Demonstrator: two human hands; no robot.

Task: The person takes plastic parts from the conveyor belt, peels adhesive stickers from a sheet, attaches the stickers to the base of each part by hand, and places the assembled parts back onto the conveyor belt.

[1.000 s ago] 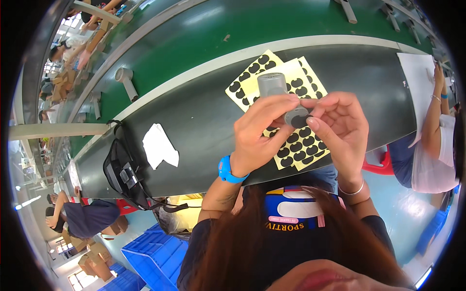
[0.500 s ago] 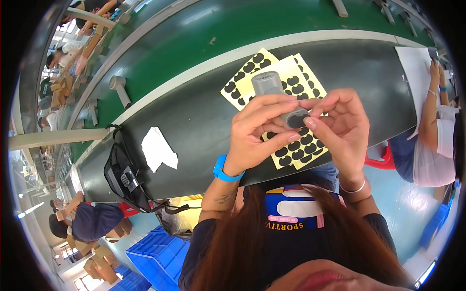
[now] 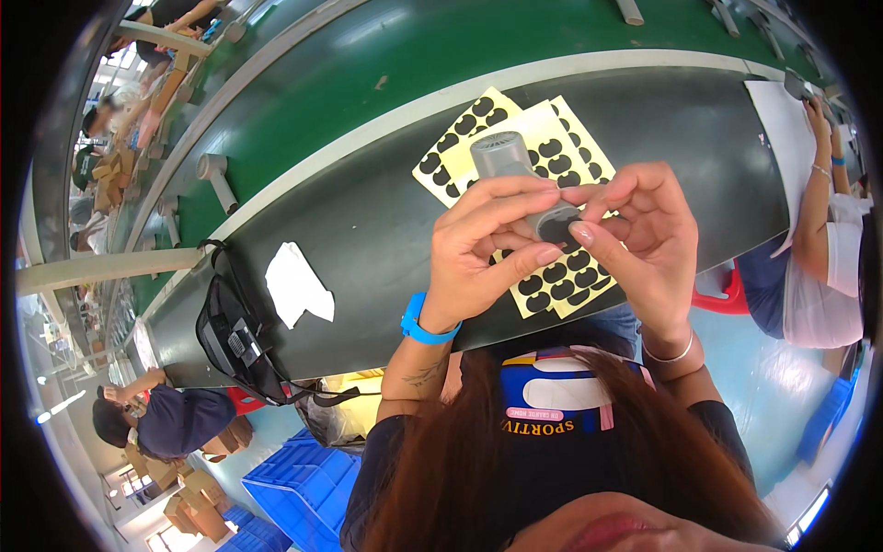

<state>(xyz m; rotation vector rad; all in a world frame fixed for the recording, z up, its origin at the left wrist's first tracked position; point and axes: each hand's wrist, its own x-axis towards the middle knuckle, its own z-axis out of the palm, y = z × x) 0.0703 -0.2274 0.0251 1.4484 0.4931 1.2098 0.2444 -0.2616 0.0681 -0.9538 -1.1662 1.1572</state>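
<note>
A small grey cylinder-shaped part [image 3: 555, 221] sits between both hands, raised above the dark worktop [image 3: 368, 230]. The left hand [image 3: 483, 244] closes its thumb and fingers around the part from the left, and the right hand [image 3: 644, 235] pinches it from the right with thumb and forefinger, so the two hands meet on it. Just behind them a second grey cylinder [image 3: 499, 155] stands upright on yellow sheets [image 3: 552, 138] covered with black oval stickers; more of these sheets show below the hands, near the worktop's front edge. A blue wristband [image 3: 418, 327] circles the left wrist and a thin bracelet [image 3: 670, 354] the right. Further left on the worktop lies a crumpled white paper [image 3: 296, 285], and a black bag [image 3: 235, 340] hangs at the edge. Beyond the worktop runs a green conveyor belt [image 3: 386, 55]. At the far right another person's arm [image 3: 814, 212] rests by a white sheet [image 3: 782, 120]. Blue crates [image 3: 299, 488] stand on the floor below.
</note>
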